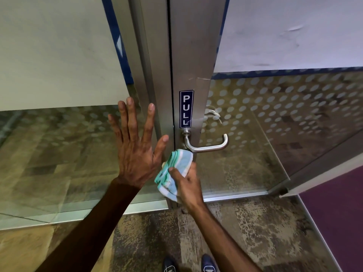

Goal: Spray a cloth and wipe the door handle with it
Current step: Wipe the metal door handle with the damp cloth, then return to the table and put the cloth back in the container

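Note:
A steel lever door handle (208, 146) sticks out of the metal door stile (193, 55) below a blue PULL sign (186, 108). My right hand (187, 188) grips a folded cloth (175, 167) with green, blue and white stripes. The cloth's top edge touches the handle near its base. My left hand (135, 148) is flat with fingers spread, resting against the glass panel and frame left of the door. No spray bottle is in view.
The glass door (284, 118) with dotted frosting stands ajar, swinging away to the right. A fixed glass panel (59, 154) fills the left. Mottled carpet (255, 232) lies underfoot, purple flooring (337, 209) at right. My shoes (188, 265) show at the bottom edge.

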A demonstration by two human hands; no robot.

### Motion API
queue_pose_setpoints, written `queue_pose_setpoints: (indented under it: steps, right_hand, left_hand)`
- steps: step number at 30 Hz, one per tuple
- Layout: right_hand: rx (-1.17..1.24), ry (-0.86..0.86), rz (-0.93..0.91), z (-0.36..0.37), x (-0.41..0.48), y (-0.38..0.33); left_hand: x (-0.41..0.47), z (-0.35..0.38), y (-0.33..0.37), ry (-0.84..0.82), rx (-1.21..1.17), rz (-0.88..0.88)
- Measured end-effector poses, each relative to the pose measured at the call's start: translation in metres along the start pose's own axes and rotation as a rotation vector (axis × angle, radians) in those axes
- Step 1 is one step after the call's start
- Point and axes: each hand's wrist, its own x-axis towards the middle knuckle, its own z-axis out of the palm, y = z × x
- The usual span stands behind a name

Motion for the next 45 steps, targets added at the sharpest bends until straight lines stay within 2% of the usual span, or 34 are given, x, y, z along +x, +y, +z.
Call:
queue_pose_setpoints:
  steps: [4,7,11,15,19,22,26,29,32,35,37,40,42,45]
  right_hand:
    - [0.042,-0.133,0.019,-0.035,-0.016,-0.008]
    - [0.22,-0.243,0.129,-0.056,-0.028,-0.019]
    - [0.336,-0.235,0.182,-0.071,-0.041,-0.032]
    - [0.573,-0.393,0.319,-0.07,-0.056,-0.048]
    - [0.688,-0.627,0.357,-0.065,-0.07,-0.063]
    - [0.705,-0.672,0.35,-0.059,-0.073,-0.069]
    - [0.673,-0.725,0.265,-0.049,-0.071,-0.08]
    - [0.515,-0.796,0.211,-0.046,-0.07,-0.085]
    - [0.228,-0.779,0.074,-0.032,-0.074,-0.091]
    - [-0.021,-0.712,-0.094,-0.021,-0.075,-0.095]
    - [-0.288,-0.717,-0.357,-0.017,-0.076,-0.098]
    - [-0.687,-0.69,-0.838,-0.017,-0.08,-0.101]
    - [-0.874,-0.735,-1.049,-0.019,-0.083,-0.099]
    - [-1.017,-0.808,-1.266,-0.023,-0.085,-0.097]
  left_hand:
    - [-0.005,-0.01,-0.005,-0.016,-0.026,0.007]
    - [-0.013,-0.019,-0.009,-0.033,-0.058,-0.006]
    - [-0.028,-0.037,-0.011,-0.085,-0.069,-0.054]
    - [-0.043,-0.059,0.0,-0.189,-0.175,-0.127]
    - [-0.058,-0.079,0.015,-0.407,-0.516,-0.409]
    - [-0.071,-0.094,0.018,-0.546,-0.804,-0.671]
    - [-0.09,-0.099,0.012,-0.558,-1.148,-1.042]
    - [-0.102,-0.108,0.011,-0.42,-1.249,-1.197]
    - [-0.114,-0.12,0.016,-0.297,-1.177,-1.253]
    - [-0.124,-0.131,0.027,-0.235,-0.961,-1.236]
    - [-0.13,-0.144,0.037,-0.123,-0.734,-1.16]
    - [-0.14,-0.169,0.055,-0.089,-0.392,-1.045]
    - [-0.144,-0.182,0.068,-0.085,-0.214,-0.981]
    - [-0.148,-0.195,0.088,-0.077,-0.005,-0.903]
